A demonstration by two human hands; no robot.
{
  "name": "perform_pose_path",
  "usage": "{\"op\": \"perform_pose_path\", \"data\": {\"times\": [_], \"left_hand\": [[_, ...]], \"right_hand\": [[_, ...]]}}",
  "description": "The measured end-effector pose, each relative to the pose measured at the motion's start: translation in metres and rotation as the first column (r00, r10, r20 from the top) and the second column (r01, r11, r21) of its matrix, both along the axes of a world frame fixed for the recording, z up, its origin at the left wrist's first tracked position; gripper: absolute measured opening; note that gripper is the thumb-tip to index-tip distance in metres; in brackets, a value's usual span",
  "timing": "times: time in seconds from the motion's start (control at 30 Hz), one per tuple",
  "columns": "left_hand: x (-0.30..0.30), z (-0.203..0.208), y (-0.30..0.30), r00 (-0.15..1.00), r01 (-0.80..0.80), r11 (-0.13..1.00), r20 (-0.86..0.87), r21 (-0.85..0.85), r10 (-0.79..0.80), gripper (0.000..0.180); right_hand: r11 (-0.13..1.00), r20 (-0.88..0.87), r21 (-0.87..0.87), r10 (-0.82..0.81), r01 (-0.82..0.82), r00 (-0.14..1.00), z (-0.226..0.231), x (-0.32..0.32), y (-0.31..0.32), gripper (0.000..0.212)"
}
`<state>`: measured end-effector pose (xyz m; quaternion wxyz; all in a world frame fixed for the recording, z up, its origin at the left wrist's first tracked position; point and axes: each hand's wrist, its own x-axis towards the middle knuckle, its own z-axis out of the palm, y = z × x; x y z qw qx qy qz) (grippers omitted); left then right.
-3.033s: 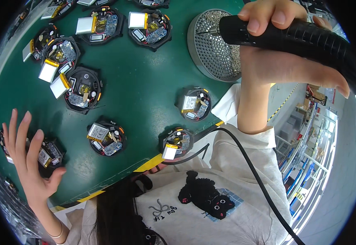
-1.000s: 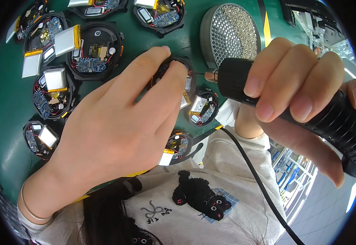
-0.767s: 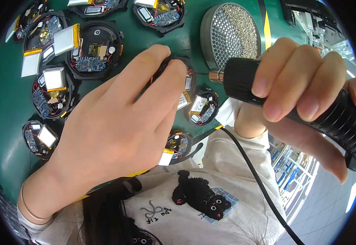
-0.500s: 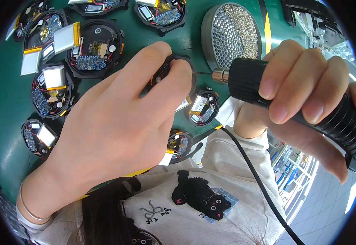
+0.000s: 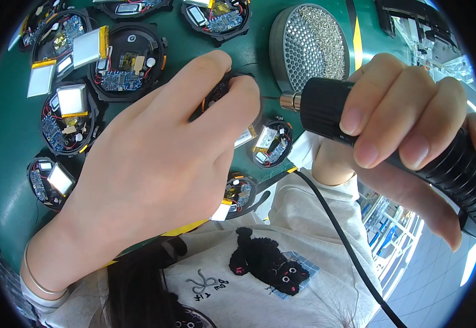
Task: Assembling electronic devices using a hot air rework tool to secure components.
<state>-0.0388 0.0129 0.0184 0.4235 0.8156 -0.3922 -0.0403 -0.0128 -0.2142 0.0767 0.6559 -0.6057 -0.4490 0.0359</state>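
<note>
My left hand [image 5: 150, 153] is closed around a dark round watch case [image 5: 217, 98], which its fingers and back mostly cover. A silver battery pack [image 5: 244, 138] pokes out below those fingers. In my right hand [image 5: 396, 115] is a black electric screwdriver [image 5: 323, 109], held level, with its thin bit pointing left at the edge of the watch case. Whether the tip sits in a screw is hidden behind my left fingers. Just beyond the bit stands a round grey dish [image 5: 298, 54] with a perforated plate and many tiny silver screws on its right half.
Several open watch cases with blue circuit boards and silver batteries lie on the green mat [image 5: 194, 52], among them a large one [image 5: 126, 63] and a small one [image 5: 272, 143]. A black cable [image 5: 333, 213] hangs across my lap. Yellow-and-black tape [image 5: 357, 44] runs beside the dish.
The screwdriver and my right hand have shifted slightly left, toward the watch case. My left hand keeps its hold, nearly still.
</note>
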Motion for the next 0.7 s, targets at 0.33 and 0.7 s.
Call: {"op": "perform_pose_path", "data": {"times": [0.33, 0.7], "left_hand": [[0.002, -0.001, 0.0, 1.0, 0.0, 1.0, 0.028, 0.01, -0.001, 0.046], [0.016, 0.002, 0.01, 0.998, 0.062, 0.998, 0.017, 0.027, -0.063, 0.046]], "right_hand": [[0.999, 0.011, 0.03, 0.03, -0.031, 0.999, -0.003, 0.002, 0.007, 0.076], [0.999, -0.004, 0.019, -0.026, 0.026, 1.0, 0.007, 0.011, 0.003, 0.078]]}}
